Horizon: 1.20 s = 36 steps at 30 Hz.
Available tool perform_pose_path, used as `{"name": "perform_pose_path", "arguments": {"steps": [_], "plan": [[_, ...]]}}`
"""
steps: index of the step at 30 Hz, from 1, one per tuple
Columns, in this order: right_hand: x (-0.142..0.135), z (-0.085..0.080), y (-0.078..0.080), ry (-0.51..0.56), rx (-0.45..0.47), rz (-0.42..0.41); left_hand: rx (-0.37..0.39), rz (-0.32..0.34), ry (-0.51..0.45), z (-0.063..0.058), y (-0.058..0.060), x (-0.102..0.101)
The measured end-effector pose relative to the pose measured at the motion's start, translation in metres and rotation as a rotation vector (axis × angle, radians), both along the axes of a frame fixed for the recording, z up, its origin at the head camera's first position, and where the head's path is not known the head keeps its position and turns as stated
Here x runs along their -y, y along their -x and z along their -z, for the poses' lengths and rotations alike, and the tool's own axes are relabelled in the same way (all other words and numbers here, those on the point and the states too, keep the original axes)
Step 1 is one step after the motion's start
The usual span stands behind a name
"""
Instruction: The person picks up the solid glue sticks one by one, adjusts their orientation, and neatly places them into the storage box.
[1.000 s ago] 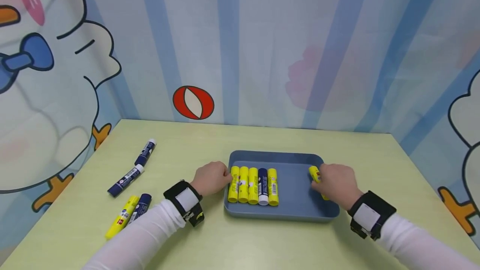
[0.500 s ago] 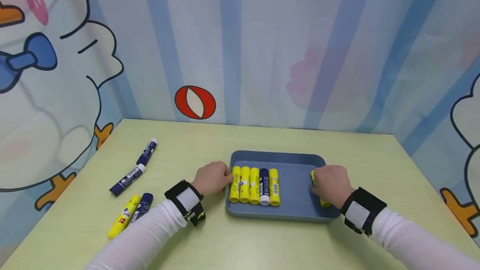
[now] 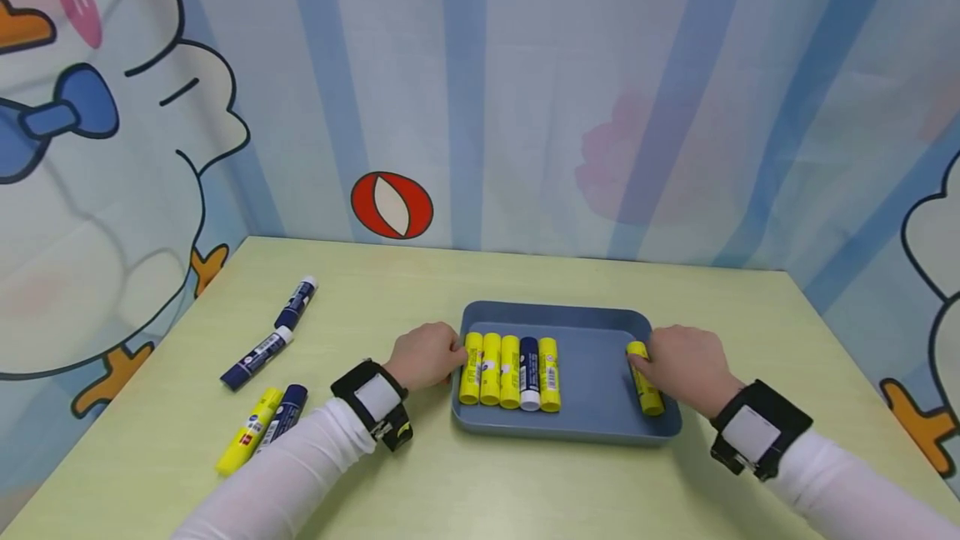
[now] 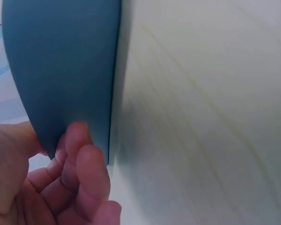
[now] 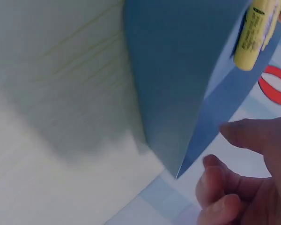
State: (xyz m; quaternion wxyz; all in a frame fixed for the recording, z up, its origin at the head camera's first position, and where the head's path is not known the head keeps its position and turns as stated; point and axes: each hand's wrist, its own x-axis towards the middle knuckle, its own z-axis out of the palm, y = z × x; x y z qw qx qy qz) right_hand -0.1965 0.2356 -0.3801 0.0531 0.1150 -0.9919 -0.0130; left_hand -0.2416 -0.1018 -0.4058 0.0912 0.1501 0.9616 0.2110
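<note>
Near side: left sleeve [image 3: 281, 473] crosses the desk [image 3: 555, 490] and hides the near end of a loose blue glue stick [image 3: 287, 411]. A loose yellow glue stick [image 3: 247, 436] lies just beside it; both point away from the person, far ends leaning right.

Middle: grey-blue tray [image 3: 592, 340], long side across. Left hand [image 3: 423, 358] grasps its left rim, thumb inside, fingers against the outer wall. Right hand [image 3: 688, 367] is at the right rim, fingers released; its wrist view shows thumb and fingers apart.

Single yellow glue stick [image 3: 649, 394] lies in the tray by the right end wall. Long axis runs near to far, slightly skewed: far end left, near end right. Thumb overlaps its upper part in the head view; contact cannot be told.

Row of five sticks [image 3: 510, 373] fills the tray's left part: four yellow, one blue, parallel, axes near to far; blue one's white end faces the person.

Farther left: two dark blue glue sticks [image 3: 257, 359], white ends away from the person. Beyond the desk: striped backdrop [image 3: 540, 107].
</note>
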Motion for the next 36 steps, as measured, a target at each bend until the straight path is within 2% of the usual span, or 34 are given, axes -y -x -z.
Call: {"name": "perform_pose_path", "arguments": {"steps": [5,10,16,22,25,29,32,36], "plan": [[-0.019,-0.003,-0.007,0.107,0.055,0.069,0.008,-0.015,0.001,0.002,0.001,0.001],[-0.031,0.003,-0.012,0.263,0.263,0.087,0.020,-0.029,-0.001,0.004,0.001,0.002],[-0.032,0.012,-0.010,0.506,0.455,0.058,0.026,-0.024,-0.011,0.006,0.001,0.002],[-0.033,0.014,-0.008,0.590,0.521,0.041,0.044,0.007,-0.031,0.004,0.002,0.004],[-0.036,0.012,-0.008,0.613,0.535,0.027,0.074,0.028,-0.041,-0.003,0.002,0.007],[-0.037,0.010,-0.008,0.634,0.551,0.016,0.089,0.041,-0.061,-0.022,-0.007,0.020],[-0.036,0.010,-0.007,0.638,0.564,0.023,0.045,0.061,-0.086,-0.039,-0.020,0.038],[-0.036,0.011,-0.007,0.634,0.583,0.036,-0.069,0.070,-0.081,-0.058,-0.043,0.072]]}}
